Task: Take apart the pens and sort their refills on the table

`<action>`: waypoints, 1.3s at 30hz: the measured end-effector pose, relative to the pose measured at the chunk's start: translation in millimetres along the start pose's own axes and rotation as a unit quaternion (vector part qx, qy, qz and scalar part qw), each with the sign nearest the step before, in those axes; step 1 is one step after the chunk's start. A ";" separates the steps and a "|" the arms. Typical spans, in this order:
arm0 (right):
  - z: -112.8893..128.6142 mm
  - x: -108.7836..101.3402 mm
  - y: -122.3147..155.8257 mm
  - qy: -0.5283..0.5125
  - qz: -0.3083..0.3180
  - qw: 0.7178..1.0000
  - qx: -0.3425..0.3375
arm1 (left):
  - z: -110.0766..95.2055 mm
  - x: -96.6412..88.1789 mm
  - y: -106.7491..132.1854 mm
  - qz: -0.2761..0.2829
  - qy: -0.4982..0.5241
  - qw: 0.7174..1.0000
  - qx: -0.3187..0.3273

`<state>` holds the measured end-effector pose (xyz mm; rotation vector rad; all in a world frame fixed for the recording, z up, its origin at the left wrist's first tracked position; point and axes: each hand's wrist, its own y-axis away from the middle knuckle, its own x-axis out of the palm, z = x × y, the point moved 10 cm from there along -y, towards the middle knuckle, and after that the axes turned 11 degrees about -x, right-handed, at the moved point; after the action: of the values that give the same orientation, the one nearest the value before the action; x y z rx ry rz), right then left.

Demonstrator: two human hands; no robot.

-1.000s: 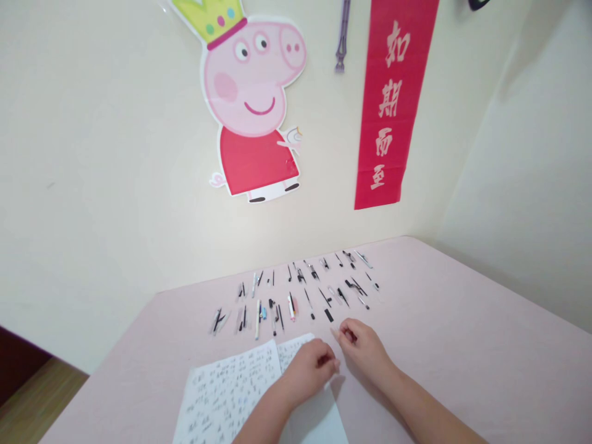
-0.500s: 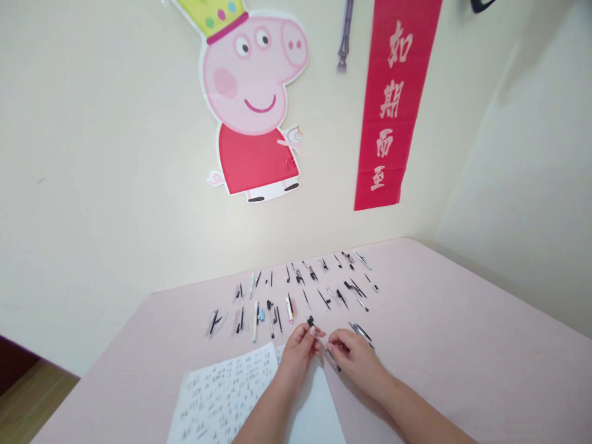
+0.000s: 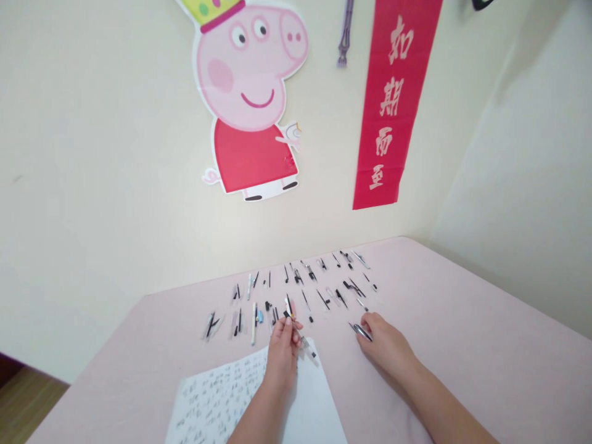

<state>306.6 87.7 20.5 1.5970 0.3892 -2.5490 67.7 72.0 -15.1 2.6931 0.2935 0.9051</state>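
Note:
My left hand [image 3: 283, 348] is closed on a slim pen [image 3: 303, 340] with a clear barrel and black ends, held slanting over the paper's upper edge. To the right, my right hand [image 3: 388, 346] reaches to a small bunch of dark and silvery pens [image 3: 361, 331] on the table. Its thumb and forefinger are apart on either side of the bunch; whether they press on it is hard to see. Just beyond the left hand lie a pink-and-white pen [image 3: 290, 305] and a black cap [image 3: 311, 319] below a thin refill [image 3: 305, 300].
Rows of pen parts, caps and refills [image 3: 326, 300] lie across the far half of the pink table [image 3: 462, 345]. Handwritten sheets of paper [image 3: 217, 401] lie in front of me. The wall behind carries a pig cutout [image 3: 252, 154] and a red banner [image 3: 383, 123].
My right hand has left the clear pen and moved right to the bunch of pens. My left hand, still holding the pen, has shifted slightly left.

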 end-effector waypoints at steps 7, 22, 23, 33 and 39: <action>19.4 19.0 -10.7 -0.004 0.013 0.999 -0.041 | 4.2 0.6 -1.5 0.008 -0.005 1.000 -0.017; 27.8 20.1 -24.8 0.024 0.041 0.999 -0.017 | 6.2 -0.5 -3.6 -0.007 -0.088 0.996 -0.015; 28.6 19.3 -24.2 0.025 0.037 0.999 -0.019 | 5.3 -0.5 -3.5 -0.009 -0.097 0.995 -0.009; 47.3 12.3 -21.9 0.065 -0.004 0.994 -0.084 | 2.2 -1.3 -2.9 -0.022 -0.109 0.994 -0.003; 38.4 12.9 -20.6 0.081 0.008 0.995 -0.064 | 3.4 0.3 -3.3 -0.013 -0.116 0.993 -0.007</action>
<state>262.9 97.6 28.1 1.7567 0.5423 -2.3375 69.7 74.5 -18.5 2.7400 0.2700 0.5751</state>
